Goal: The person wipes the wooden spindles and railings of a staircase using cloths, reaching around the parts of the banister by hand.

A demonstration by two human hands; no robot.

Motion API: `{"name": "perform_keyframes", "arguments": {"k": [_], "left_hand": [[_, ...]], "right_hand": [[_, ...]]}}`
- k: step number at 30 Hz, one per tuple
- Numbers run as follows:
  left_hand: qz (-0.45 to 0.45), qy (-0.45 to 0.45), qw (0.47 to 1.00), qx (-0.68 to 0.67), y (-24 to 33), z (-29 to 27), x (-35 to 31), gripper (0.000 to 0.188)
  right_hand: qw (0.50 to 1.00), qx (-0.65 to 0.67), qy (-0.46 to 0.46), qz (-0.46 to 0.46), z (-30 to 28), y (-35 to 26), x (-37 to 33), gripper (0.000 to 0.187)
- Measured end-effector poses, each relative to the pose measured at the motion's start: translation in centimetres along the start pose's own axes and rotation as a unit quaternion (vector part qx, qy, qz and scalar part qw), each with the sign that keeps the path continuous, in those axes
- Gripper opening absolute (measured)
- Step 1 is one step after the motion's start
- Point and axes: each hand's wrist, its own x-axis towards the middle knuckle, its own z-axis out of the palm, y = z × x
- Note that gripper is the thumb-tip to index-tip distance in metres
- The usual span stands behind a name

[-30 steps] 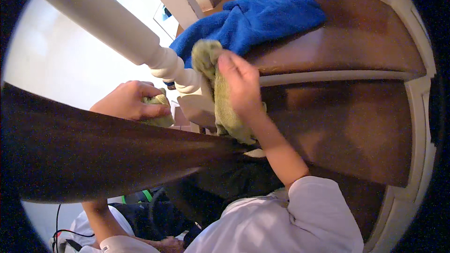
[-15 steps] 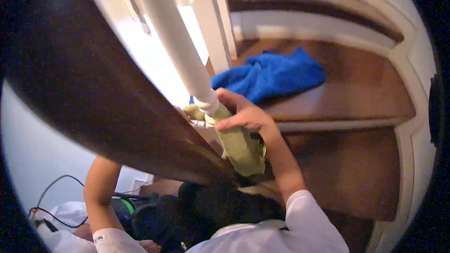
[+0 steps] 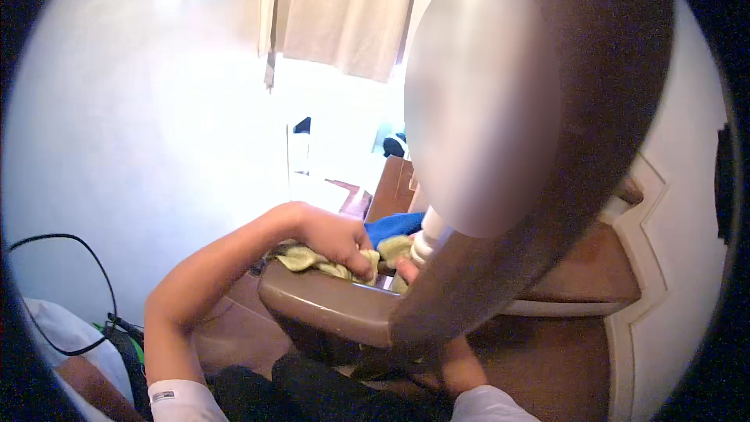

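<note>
Across the top of the brown handrail (image 3: 328, 306), my left hand (image 3: 336, 241) bends its fingers down over a yellow-green cloth (image 3: 303, 258) and grips it. My right hand (image 3: 406, 269) is mostly behind the rail; only some fingertips show, against another part of yellow-green cloth (image 3: 394, 250) at the foot of a white baluster (image 3: 426, 236). Whether both bits are one cloth I cannot tell. A blue cloth (image 3: 394, 225) lies just beyond my hands, partly covered.
The dark handrail rises steeply at the right, close to me. Brown stair treads (image 3: 582, 270) lie behind it beside a white panelled wall. At the left, a black cable (image 3: 94, 258) loops near a seated or crouching person's white sleeve (image 3: 62, 328). A beige curtain (image 3: 344, 12) hangs ahead.
My view has swung left. My left hand, hidden behind the rail before, now shows on top of it with cloth. My right hand, plainly seen earlier on the baluster, is now mostly hidden.
</note>
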Motion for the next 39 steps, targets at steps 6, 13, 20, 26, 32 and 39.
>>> {"name": "perform_keyframes", "arguments": {"k": [6,13,20,26,32,39], "left_hand": [[0.098,0.091,0.978,-0.161,-4.0,1.3,-2.2,0.033],[0.286,0.102,0.900,-0.312,-9.9,7.4,1.4,0.032],[0.340,-0.002,0.882,-0.326,-10.6,8.1,3.3,0.030],[0.311,0.267,0.884,-0.224,-8.1,7.8,3.7,0.054],[0.266,0.299,0.905,-0.140,-6.3,6.9,4.8,0.042],[0.288,0.175,0.940,-0.049,-7.9,6.8,4.2,0.036]], "right_hand": [[0.980,-0.147,0.131,-0.016,-2.5,-3.6,-1.2,0.082],[0.932,0.316,-0.165,0.064,-2.1,-1.7,-0.6,0.100],[0.986,0.055,0.155,-0.014,1.9,-3.0,-5.0,0.083],[0.984,-0.068,0.151,0.067,3.4,-5.1,-4.0,0.077],[0.973,0.134,0.187,-0.020,-1.2,-5.7,-6.9,0.079],[0.869,-0.297,0.236,-0.317,-1.4,-5.0,-7.0,0.050]]}}
